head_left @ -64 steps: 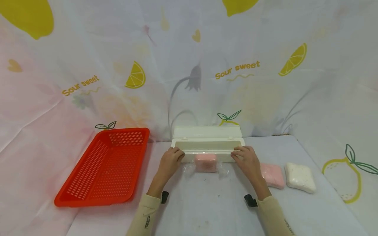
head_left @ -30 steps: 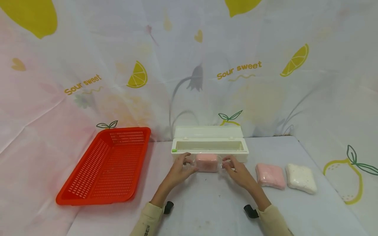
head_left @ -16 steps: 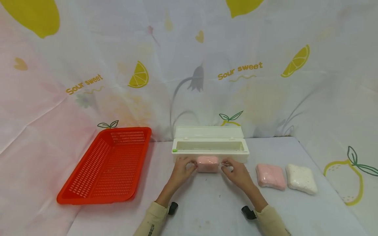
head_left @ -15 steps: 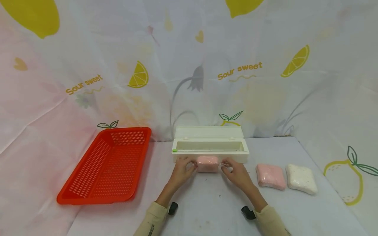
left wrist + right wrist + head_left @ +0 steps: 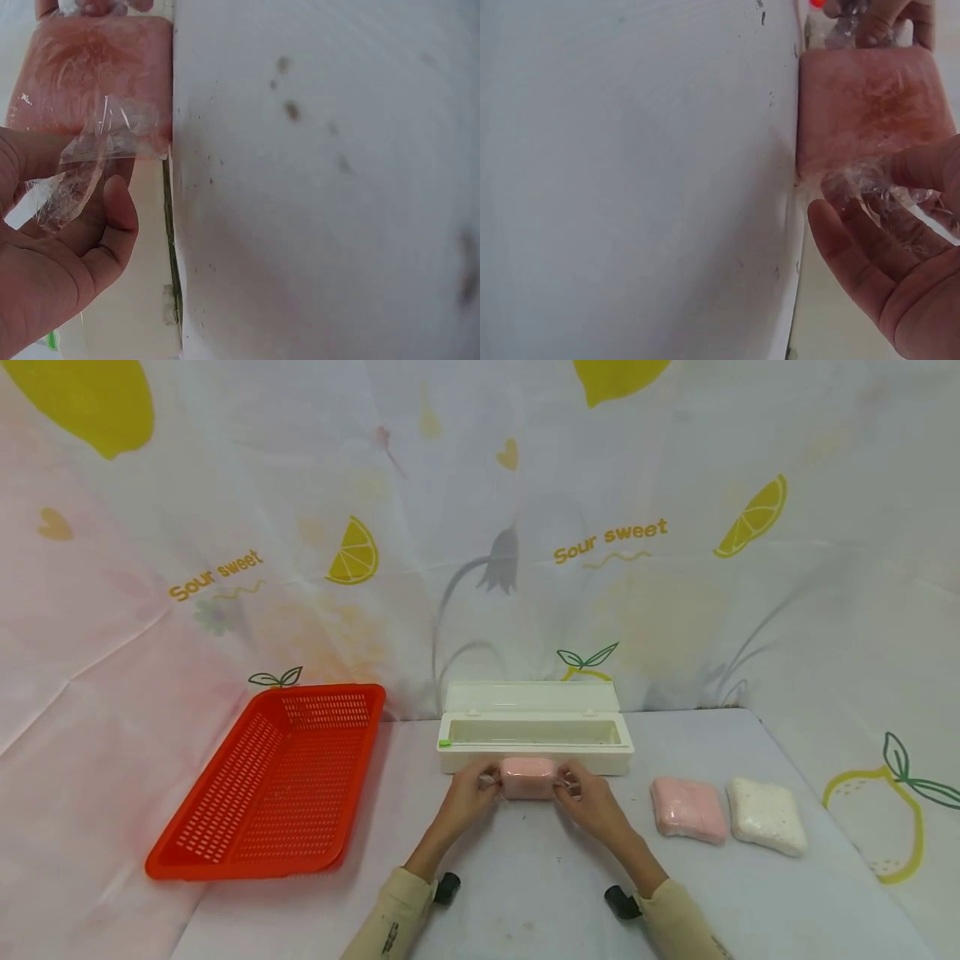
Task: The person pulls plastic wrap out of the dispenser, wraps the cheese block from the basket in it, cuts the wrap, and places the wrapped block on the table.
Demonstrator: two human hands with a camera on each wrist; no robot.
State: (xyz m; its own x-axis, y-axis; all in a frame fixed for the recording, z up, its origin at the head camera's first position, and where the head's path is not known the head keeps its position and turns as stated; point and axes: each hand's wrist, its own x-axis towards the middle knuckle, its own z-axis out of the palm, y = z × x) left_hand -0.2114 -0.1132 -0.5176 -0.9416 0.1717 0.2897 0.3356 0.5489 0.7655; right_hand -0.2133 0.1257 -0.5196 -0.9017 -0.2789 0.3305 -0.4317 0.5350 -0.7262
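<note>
A pink block (image 5: 527, 778) wrapped in clear plastic film stands in the middle of the table, close in front of a white lidded film-cutter box (image 5: 619, 764). My left hand (image 5: 471, 791) is at the block's left side, pinching the loose end of the plastic film (image 5: 82, 176) between thumb and fingers. On the right side, my right hand (image 5: 590, 795) grips the other film end (image 5: 866, 180), bunched between thumb and curled fingers. Both wrist views show the film gathered tight against the block's sides.
A red plastic basket (image 5: 337, 860) lies at the left. To the right are a wrapped pink block (image 5: 688, 810) and a wrapped white block (image 5: 767, 816). The box's lid (image 5: 531, 696) stands raised against the printed cloth backdrop (image 5: 660, 610).
Both hands have moved from the box's front corners to the film ends beside the pink block. The spread film is now gathered in the fingers, and the block sits slightly nearer me.
</note>
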